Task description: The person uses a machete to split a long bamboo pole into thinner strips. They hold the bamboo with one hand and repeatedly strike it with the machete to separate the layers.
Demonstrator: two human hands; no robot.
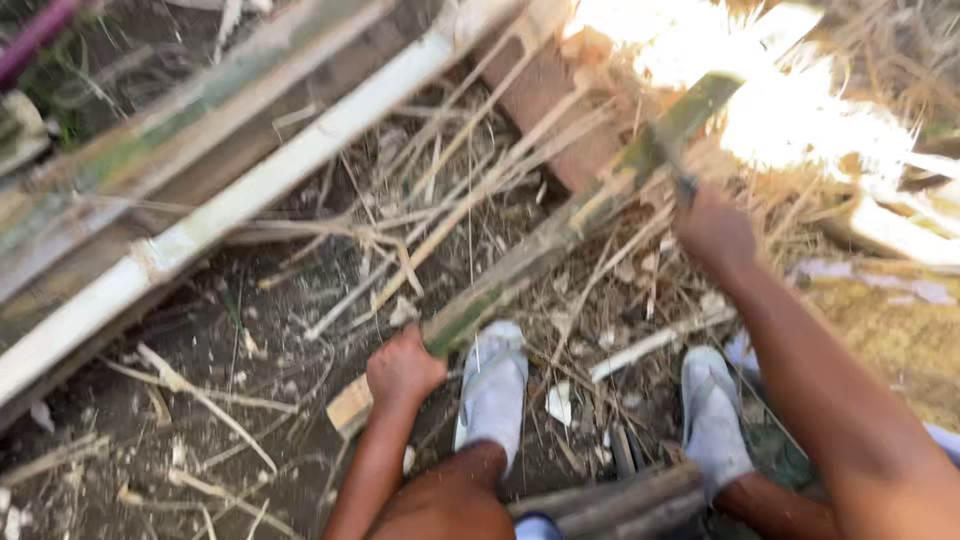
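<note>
**Bamboo split runs up and away from our left fist toward the blade**

Bamboo is what both our hands meet on. The long green bamboo strip (560, 235) lies on a diagonal, its near end low and just left of centre, its far end high on the right where the glare washes it out. Our left hand (402, 368) is curled in a fist around that near end, just above the pale cut butt that pokes out below the knuckles. Our right hand (714, 232) is closed on the dark handle of a blade tool (683, 186), and it sits beside the strip's upper half, touching or nearly touching it; blur keeps us from telling which. So the strip's long axis points from the left fist up and rightward past the right hand, and the left hand holds the nearer end.

Our two feet in grey sandals (495, 385) stand just below the strip, on dark soil littered with dry slivers (470, 190). Thick pale bamboo poles (250, 190) lie well apart on the left, on a like slant.
</note>
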